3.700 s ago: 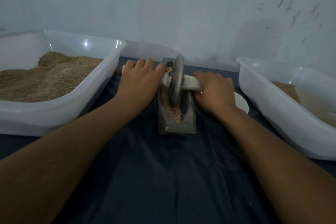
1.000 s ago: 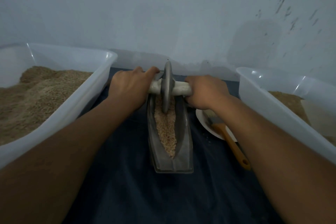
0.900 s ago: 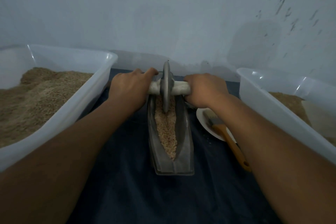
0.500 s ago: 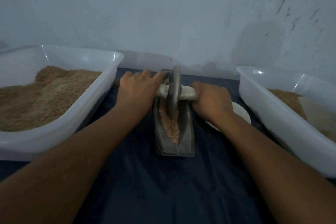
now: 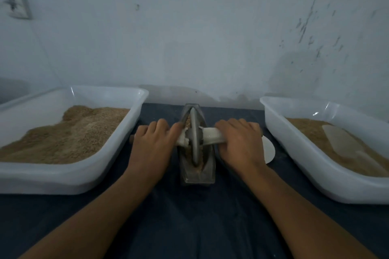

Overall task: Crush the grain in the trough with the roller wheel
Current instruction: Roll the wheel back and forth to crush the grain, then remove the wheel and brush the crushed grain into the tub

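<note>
A narrow grey metal trough lies lengthwise on the dark cloth, with brown grain in its groove. A grey roller wheel stands upright in the groove, near the trough's middle to near end. A pale axle handle runs through the wheel. My left hand grips the handle's left side and my right hand grips its right side. Most of the grain is hidden behind the wheel.
A white plastic tub heaped with brown grain stands at the left. A second white tub with finer brown meal and a pale scoop stands at the right. A white plate peeks out behind my right wrist. A wall rises close behind.
The wheel has rolled back along the trough toward me, from the far end to the near part. Both hands kept their grip on the handle. The view has tilted upward.
</note>
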Available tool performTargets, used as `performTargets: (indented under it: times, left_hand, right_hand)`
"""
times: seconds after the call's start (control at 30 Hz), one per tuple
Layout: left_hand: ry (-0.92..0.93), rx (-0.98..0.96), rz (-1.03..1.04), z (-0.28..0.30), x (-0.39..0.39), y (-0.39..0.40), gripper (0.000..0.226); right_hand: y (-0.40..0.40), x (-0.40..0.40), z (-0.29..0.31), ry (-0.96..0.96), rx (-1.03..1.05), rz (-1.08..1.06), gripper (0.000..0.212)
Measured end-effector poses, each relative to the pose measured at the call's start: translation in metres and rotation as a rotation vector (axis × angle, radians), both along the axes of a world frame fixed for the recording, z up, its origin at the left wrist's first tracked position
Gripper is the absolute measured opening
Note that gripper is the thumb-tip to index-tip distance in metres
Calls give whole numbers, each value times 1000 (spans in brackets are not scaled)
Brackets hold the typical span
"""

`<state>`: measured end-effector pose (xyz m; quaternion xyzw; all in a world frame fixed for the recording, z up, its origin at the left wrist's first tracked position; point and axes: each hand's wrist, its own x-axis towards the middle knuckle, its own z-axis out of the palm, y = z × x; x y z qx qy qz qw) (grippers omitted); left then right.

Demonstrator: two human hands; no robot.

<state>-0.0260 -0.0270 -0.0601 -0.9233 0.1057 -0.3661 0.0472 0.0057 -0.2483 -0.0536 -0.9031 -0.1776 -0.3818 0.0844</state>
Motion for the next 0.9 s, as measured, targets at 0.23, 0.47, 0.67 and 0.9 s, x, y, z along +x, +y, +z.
performTargets:
  times: [0.23,0.47,0.67,0.9]
  left_hand:
    - [-187,-115,-61,17,-11,-2,51]
    - [-169,-187,-7,31,-18,5,21]
    - [-32,-221,0,24,-20,9,27]
    - [83,-438,28,17,-14,10,22]
  right_hand:
    - [-7,-9,9,-126,123,20,38]
    - [0,-10,41,-476,53,63,26]
    - [5,-5,56,-294,76,-77,60]
    - [-16,-7,25,282,490,50,54]
